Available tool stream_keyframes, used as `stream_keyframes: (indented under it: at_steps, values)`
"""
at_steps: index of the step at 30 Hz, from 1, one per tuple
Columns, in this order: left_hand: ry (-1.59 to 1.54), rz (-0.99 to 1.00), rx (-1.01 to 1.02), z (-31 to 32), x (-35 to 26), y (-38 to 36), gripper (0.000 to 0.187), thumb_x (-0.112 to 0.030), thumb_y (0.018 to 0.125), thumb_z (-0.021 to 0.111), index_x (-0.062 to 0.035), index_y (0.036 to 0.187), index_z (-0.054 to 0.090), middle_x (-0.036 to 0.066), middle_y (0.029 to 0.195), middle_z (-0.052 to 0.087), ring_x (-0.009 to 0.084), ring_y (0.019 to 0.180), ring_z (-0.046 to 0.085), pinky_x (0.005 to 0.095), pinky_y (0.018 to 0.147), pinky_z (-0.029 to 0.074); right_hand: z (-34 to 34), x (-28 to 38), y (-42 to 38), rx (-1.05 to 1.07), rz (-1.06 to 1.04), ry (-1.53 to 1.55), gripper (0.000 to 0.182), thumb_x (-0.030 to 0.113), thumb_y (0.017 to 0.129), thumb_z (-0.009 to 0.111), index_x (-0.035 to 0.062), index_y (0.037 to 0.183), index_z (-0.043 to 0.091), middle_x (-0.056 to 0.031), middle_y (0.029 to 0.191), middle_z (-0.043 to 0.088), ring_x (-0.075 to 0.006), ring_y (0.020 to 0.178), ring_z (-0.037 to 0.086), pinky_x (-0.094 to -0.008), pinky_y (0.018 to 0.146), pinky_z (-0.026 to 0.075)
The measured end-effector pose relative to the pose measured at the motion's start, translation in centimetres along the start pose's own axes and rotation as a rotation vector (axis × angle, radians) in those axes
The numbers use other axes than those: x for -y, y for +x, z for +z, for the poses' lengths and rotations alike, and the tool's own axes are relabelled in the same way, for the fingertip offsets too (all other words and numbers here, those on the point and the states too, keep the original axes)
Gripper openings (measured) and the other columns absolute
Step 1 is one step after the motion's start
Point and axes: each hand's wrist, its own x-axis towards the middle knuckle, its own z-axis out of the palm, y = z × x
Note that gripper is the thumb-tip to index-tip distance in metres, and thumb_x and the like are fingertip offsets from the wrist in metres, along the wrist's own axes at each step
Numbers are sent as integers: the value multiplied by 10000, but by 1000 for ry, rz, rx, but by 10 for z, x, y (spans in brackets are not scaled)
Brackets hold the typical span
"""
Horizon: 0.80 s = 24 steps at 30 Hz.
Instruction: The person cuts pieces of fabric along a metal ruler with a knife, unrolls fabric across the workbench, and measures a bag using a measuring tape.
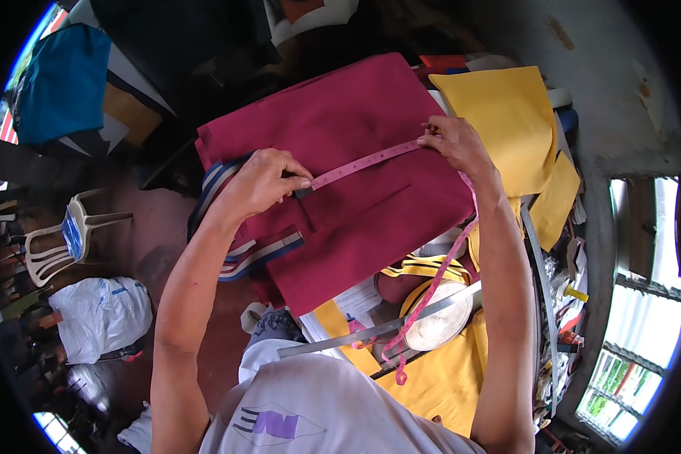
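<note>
A pink measuring tape (367, 161) is stretched across a pile of maroon fabric (318, 113). My left hand (271, 180) pinches one end of it, low over the cloth. At the upper right, my right hand (458, 144) grips the tape farther along, with fingers closed. From there its loose length hangs past the right forearm and ends in a curl near my shirt. Striped ribbing (263, 255) in blue, white and red lies at the fabric's left side, partly under my left arm.
Yellow fabric (499, 121) lies on the right, with more below. A metal ruler (378, 329) crosses in front of a round white roll (439, 318). On the left stand a plastic chair (79, 231) and a white sack (102, 318). A barred window (635, 325) is at right.
</note>
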Motion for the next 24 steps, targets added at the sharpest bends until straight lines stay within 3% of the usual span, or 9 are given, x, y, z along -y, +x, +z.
stream_keyframes:
  at_steps: [9, 24]
  values:
    - [-45, -40, 8, -1, 1, 1, 185, -121, 880, 717, 11, 1001, 760, 121, 834, 627, 173, 615, 605, 313, 567, 510, 2, -1, 0, 12, 38, 45, 332, 289, 830, 720, -8, 979, 699, -192, 879, 698, -359, 863, 658, -432, 803, 490]
    - [-110, -31, 19, -2, 7, -2, 161, -99, 913, 691, -3, 1028, 752, 54, 838, 613, 107, 635, 585, 251, 558, 496, 7, -6, 2, 16, 98, 89, 307, 282, 817, 756, -2, 924, 712, -162, 833, 707, -298, 799, 672, -401, 787, 502]
